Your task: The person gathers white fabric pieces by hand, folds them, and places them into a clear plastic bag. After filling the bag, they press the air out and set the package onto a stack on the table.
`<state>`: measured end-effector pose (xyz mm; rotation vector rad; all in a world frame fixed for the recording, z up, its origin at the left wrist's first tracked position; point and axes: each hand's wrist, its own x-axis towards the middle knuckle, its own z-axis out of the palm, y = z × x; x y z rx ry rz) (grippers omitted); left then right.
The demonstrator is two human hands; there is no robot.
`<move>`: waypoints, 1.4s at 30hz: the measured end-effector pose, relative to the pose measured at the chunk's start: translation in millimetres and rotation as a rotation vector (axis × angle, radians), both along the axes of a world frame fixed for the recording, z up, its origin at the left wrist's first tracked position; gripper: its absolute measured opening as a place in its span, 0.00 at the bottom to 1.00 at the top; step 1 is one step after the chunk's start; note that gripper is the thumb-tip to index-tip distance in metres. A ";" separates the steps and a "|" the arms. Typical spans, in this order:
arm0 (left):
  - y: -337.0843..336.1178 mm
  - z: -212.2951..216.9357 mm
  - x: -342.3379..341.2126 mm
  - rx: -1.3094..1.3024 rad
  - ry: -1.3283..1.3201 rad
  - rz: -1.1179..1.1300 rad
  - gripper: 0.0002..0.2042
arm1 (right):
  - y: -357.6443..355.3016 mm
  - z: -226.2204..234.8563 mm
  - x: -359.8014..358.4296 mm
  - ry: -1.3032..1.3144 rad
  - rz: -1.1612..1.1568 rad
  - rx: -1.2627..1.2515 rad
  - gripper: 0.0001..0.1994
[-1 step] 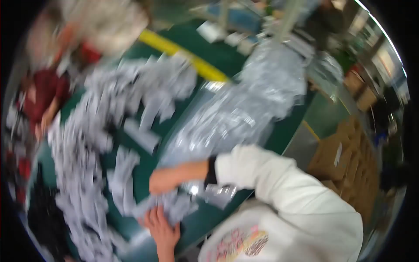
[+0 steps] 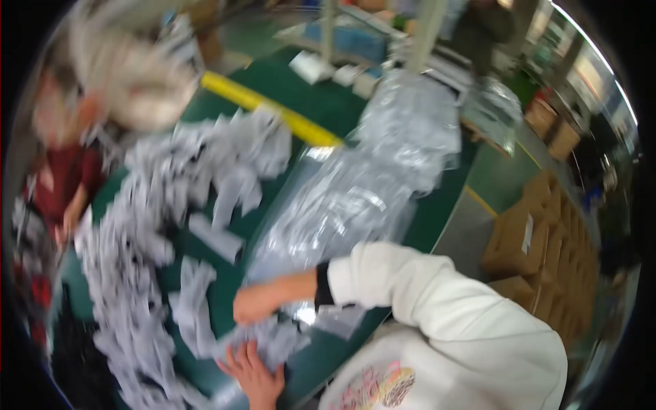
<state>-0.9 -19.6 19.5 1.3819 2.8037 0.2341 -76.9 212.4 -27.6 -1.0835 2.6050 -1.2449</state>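
My left hand (image 2: pixel 254 376) lies with fingers spread on small light grey sock-like cloth pieces (image 2: pixel 283 342) near the table's front edge. Just beyond it, my right hand (image 2: pixel 263 302) is closed in a fist, low over the far side of these pieces. Its fingertips are hidden, so what it grips cannot be made out. Clear plastic bags (image 2: pixel 328 212) lie fanned out in an overlapping row, partly beneath my right forearm. Left of my hands lies a loose grey cloth piece (image 2: pixel 195 307), with another one (image 2: pixel 215 238) beyond it.
A long curved heap of similar grey pieces (image 2: pixel 130 273) covers the left of the green table (image 2: pixel 280 89). Yellow tape (image 2: pixel 270 109) crosses the far part. Black material (image 2: pixel 78 348) lies at lower left. Brown cartons (image 2: pixel 540 239) stand at right. A person in dark red (image 2: pixel 65 181) is across the table.
The view has shifted, so the far table and bags appear lower and further left. My hands keep nearly the same place over the grey cloth pieces.
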 end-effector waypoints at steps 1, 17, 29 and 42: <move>-4.2 8.1 -4.8 -0.052 0.027 -0.047 0.40 | -9.6 1.4 4.3 -0.002 -0.027 0.070 0.09; 13.1 4.1 -15.5 0.199 -0.123 -0.240 0.41 | 1.2 22.6 23.3 -0.088 -0.315 0.165 0.08; 16.8 -4.2 -22.6 0.222 -0.185 -0.222 0.43 | -10.0 8.5 26.4 0.010 -0.262 0.262 0.11; 17.7 2.6 -22.8 0.197 -0.314 -0.203 0.42 | -9.8 -20.6 46.9 -0.006 -0.275 -0.296 0.08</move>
